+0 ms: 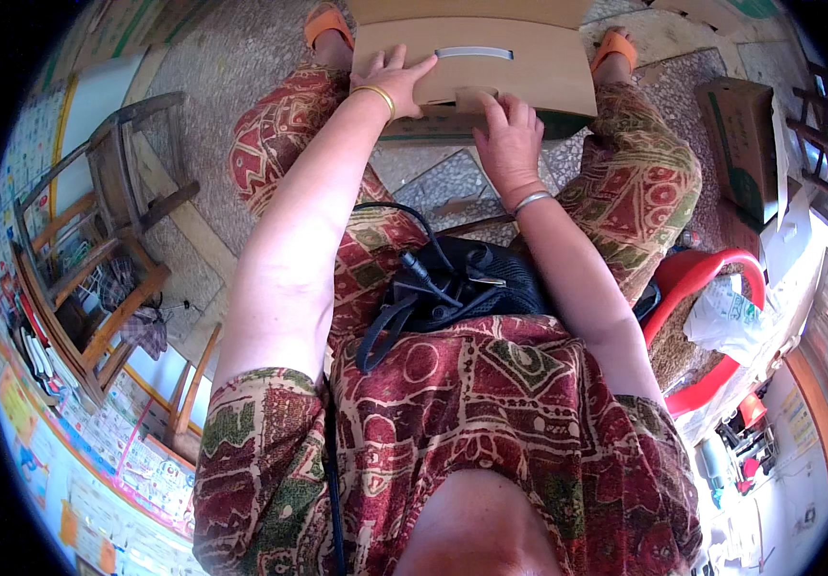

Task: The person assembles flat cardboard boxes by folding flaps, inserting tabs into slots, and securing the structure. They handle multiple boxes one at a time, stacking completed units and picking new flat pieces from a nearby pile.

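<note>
A brown cardboard box [553, 72] with a white carrying handle [474, 52] on its lid lies between my feet. My left hand [393, 82] rests on the left part of the lid, its fingers spread and thumb reaching to the near edge. At that edge, my right hand [513, 144] has its fingers closed around a small cardboard tab [471, 98]. A narrow dark gap shows beside the tab, between lid and near side. The undersides of the right fingers are partly hidden.
A black bag [491, 283] with a strap and cable is on my lap. On the left stands a wooden chair [111, 178]. To the right are an upright carton [740, 144] and a red basin [659, 322] with brown contents and a plastic bag [724, 319].
</note>
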A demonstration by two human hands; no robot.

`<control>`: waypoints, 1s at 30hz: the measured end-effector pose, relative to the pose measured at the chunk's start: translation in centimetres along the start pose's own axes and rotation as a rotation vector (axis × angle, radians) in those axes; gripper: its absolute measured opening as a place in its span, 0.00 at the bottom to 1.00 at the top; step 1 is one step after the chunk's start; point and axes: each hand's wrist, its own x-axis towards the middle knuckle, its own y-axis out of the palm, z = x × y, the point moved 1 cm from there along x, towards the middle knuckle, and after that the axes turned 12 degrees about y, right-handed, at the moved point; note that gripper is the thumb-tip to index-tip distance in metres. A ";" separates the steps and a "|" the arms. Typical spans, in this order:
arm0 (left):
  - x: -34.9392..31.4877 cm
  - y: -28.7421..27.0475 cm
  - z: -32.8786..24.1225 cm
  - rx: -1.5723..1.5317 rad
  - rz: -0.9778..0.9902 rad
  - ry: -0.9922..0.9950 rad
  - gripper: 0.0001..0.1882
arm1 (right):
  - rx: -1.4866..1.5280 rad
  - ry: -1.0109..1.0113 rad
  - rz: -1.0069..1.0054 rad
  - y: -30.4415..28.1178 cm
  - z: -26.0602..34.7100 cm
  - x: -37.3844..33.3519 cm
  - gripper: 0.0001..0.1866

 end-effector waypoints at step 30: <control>-0.2 3.2 1.4 0.041 -0.213 0.056 0.40 | 0.382 -0.021 -0.233 2.0 -5.4 3.8 0.10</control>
